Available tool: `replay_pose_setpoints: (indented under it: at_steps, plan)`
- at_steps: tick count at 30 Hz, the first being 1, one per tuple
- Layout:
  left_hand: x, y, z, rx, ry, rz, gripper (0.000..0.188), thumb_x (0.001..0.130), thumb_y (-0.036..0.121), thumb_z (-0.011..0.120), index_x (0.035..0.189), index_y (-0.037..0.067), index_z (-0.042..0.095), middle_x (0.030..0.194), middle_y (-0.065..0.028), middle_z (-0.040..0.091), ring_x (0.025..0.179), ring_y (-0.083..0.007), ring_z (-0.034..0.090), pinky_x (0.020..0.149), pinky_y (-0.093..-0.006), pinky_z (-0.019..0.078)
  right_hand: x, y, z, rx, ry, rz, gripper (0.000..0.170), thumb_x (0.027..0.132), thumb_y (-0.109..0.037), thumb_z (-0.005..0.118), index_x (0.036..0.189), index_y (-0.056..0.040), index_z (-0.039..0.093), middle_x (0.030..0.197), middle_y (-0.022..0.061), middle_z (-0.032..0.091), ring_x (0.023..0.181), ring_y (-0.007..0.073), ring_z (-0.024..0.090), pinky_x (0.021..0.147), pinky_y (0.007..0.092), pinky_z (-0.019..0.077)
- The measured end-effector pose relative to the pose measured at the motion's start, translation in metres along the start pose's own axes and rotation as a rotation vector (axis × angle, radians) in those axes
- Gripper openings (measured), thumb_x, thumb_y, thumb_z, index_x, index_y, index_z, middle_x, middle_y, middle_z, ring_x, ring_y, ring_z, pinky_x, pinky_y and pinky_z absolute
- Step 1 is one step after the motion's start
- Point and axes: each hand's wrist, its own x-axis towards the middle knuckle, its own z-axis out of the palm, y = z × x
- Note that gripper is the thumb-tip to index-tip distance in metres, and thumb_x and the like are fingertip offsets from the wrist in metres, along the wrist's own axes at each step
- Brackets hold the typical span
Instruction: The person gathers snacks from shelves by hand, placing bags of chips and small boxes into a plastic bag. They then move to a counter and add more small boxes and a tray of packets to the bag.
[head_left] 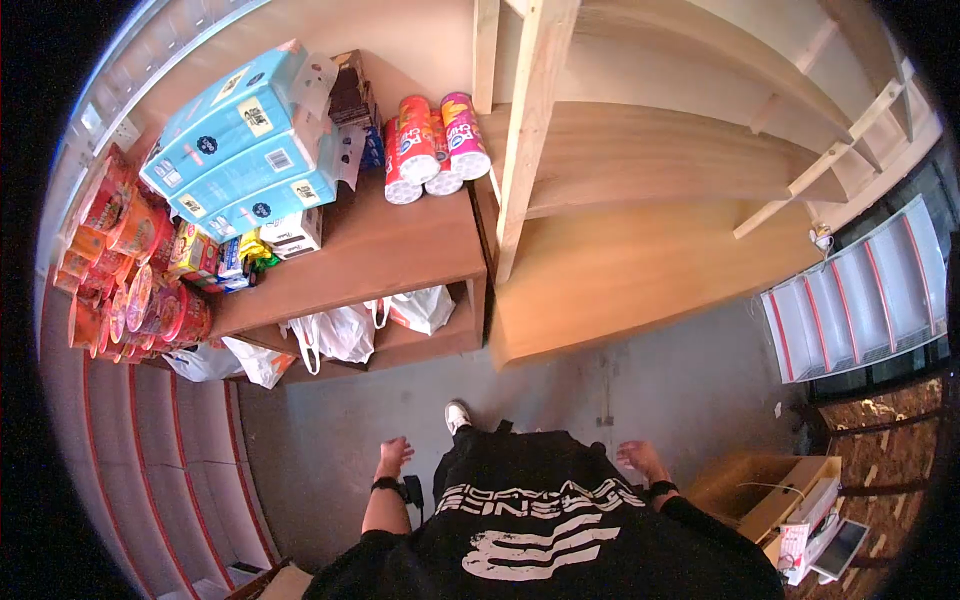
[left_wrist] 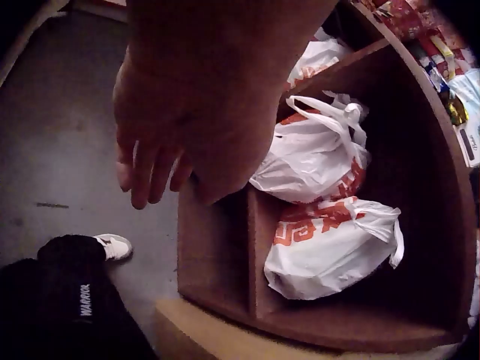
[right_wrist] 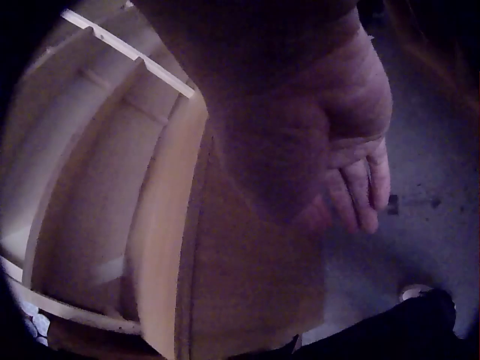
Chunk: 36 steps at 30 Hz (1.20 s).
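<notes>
My left hand (head_left: 396,456) hangs by my side with loosely bent fingers and holds nothing. In the left wrist view the same hand (left_wrist: 199,127) overlaps the front of a brown shelf unit (left_wrist: 255,255). White plastic bags with red print, one upper (left_wrist: 307,161) and one lower (left_wrist: 322,255), lie in its compartments, the nearest things to that hand there. My right hand (head_left: 642,458) is out at the other side, fingers relaxed, palm bare. The right wrist view has this hand (right_wrist: 322,135) in front of a light wooden counter (right_wrist: 262,285).
On the brown unit's top (head_left: 390,245) stand blue wrapped packs (head_left: 240,130), chip canisters (head_left: 465,140) and stacked instant noodle tubs (head_left: 130,270). Wooden shelving (head_left: 640,150) rises to the right. White racks (head_left: 860,290) and an open cardboard box (head_left: 785,490) flank the grey floor (head_left: 560,390).
</notes>
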Motion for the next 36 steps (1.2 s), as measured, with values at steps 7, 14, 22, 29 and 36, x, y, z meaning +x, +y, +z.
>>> replay_pose_setpoints:
  at_steps: [7,14,22,29,36]
  plan:
    - [-0.029,-0.025,0.013,0.140,-0.061,-0.006,0.039,0.084,0.024,0.056,0.116,0.004,0.048,0.099,-0.0129,0.061,0.077,-0.0267,0.065,0.058,-0.0336,0.0501,0.017,0.030,-0.010,0.080,0.053,-0.010,0.036,0.087,-0.037,0.047,0.088,-0.0041,0.062,0.078,0.0078,0.065,0.064,0.0171,0.062,0.054,0.0300,0.0476]
    - [-0.033,0.040,0.035,0.453,-0.014,0.381,0.034,0.081,0.022,0.057,0.106,0.000,0.058,0.084,-0.0109,0.065,0.073,-0.0204,0.063,0.061,-0.0335,0.0496,0.009,0.052,-0.005,0.045,0.023,-0.087,0.034,0.083,-0.036,0.053,0.069,-0.0063,0.062,0.074,0.0065,0.064,0.060,0.0163,0.059,0.052,0.0306,0.0462]
    - [-0.180,0.266,0.101,0.406,0.266,1.416,0.018,0.088,0.015,0.055,0.095,-0.002,0.058,0.084,-0.0149,0.064,0.075,-0.0210,0.061,0.070,-0.0325,0.0464,0.001,0.100,0.017,0.510,-0.007,0.151,0.025,0.084,-0.027,0.053,0.099,-0.0079,0.058,0.084,0.0066,0.064,0.066,0.0206,0.061,0.055,0.0325,0.0478]
    - [-0.163,0.358,0.118,0.864,0.683,1.576,0.033,0.083,0.023,0.056,0.111,0.005,0.054,0.115,-0.0151,0.054,0.111,-0.0309,0.048,0.093,-0.0426,0.0360,-0.054,0.126,0.046,0.612,0.139,0.141,0.019,0.084,-0.018,0.053,0.099,-0.0067,0.055,0.089,0.0098,0.064,0.067,0.0229,0.063,0.054,0.0341,0.0473]
    - [-0.127,0.342,0.132,1.054,0.764,1.457,0.050,0.091,0.034,0.039,0.132,0.006,0.039,0.138,-0.0140,0.036,0.130,-0.0254,0.031,0.108,-0.0395,0.0191,-0.108,0.210,0.087,0.803,0.206,0.364,0.026,0.085,-0.014,0.045,0.108,-0.0048,0.054,0.100,0.0126,0.064,0.084,0.0245,0.064,0.071,0.0341,0.0494]
